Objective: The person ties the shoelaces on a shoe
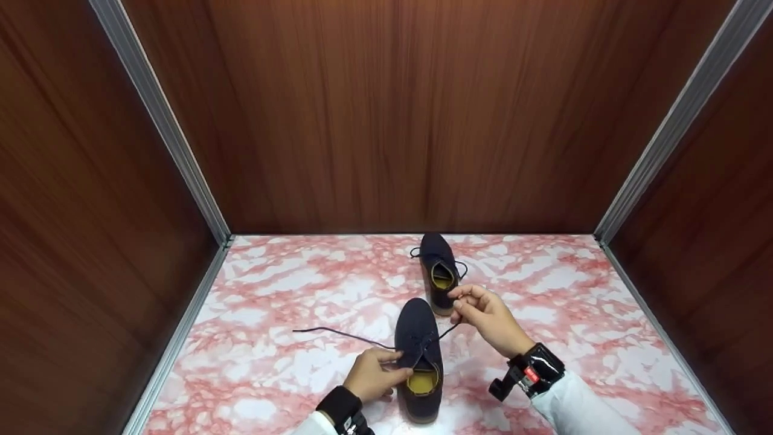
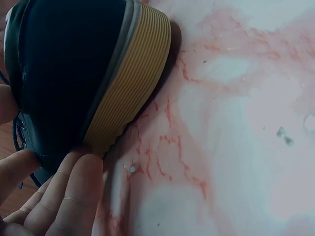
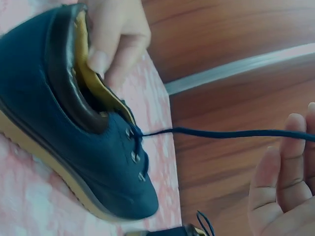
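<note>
A dark blue lace-up shoe (image 1: pixel 415 320) with a yellow lining stands on the floor, toe pointing away. My left hand (image 1: pixel 373 374) holds its left side by the opening, thumb at the inner edge and fingers along the upper. In the left wrist view, those fingers lie against the upper near the ribbed tan sole (image 2: pixel 129 73). My right hand (image 1: pixel 488 317) pinches one end of the shoelace (image 3: pixel 221 133), drawn taut up and to the right from the eyelets. The other lace end (image 1: pixel 344 333) trails loose to the left.
A matching shoe (image 1: pixel 432 246) stands farther back, its lace showing a loop on either side. The red-and-white marbled surface (image 1: pixel 272 290) is bounded by brown wood-look panels (image 1: pixel 386 121) with grey metal strips (image 1: pixel 175 139) at the corners.
</note>
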{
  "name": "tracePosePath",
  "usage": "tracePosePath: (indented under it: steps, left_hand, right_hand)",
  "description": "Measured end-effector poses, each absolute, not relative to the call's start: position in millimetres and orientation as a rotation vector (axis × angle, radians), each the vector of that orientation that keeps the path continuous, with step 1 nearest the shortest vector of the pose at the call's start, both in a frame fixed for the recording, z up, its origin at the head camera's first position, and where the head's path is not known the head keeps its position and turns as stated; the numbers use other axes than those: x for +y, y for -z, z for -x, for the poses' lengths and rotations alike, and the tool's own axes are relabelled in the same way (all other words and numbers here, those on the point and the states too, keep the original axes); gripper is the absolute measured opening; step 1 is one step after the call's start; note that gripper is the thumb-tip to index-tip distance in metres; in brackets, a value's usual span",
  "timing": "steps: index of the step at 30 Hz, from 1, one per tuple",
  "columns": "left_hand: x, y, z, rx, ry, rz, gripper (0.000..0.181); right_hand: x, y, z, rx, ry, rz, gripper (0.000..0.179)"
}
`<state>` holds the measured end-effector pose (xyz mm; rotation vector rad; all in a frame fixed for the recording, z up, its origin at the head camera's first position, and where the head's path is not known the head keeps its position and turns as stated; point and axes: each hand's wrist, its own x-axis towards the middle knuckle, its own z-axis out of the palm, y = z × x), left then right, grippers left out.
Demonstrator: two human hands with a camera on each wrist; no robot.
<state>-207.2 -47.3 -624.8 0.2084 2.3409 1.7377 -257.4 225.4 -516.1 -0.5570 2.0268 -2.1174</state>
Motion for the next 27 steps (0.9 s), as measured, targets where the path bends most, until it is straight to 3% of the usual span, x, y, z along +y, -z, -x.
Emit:
tracePosePath:
  steps: [9, 19, 27]
  left_hand:
    - [-46.6, 625.8, 206.1, 2.312, -1.775, -0.185, 0.052]
    - [-48.2, 630.7, 206.0, 2.288, -1.829, -0.214, 0.051]
    - [-48.4, 633.2, 206.9, 2.248, -1.856, -0.215, 0.066]
  right_hand:
    - [244.1, 530.4, 262.0, 2.098, 2.150, 0.339, 0.018]
    - [257.9, 558.7, 257.7, 2.082, 2.155, 0.055, 0.043]
    - [261.0, 574.1, 255.1, 2.056, 2.153, -0.080, 0.045]
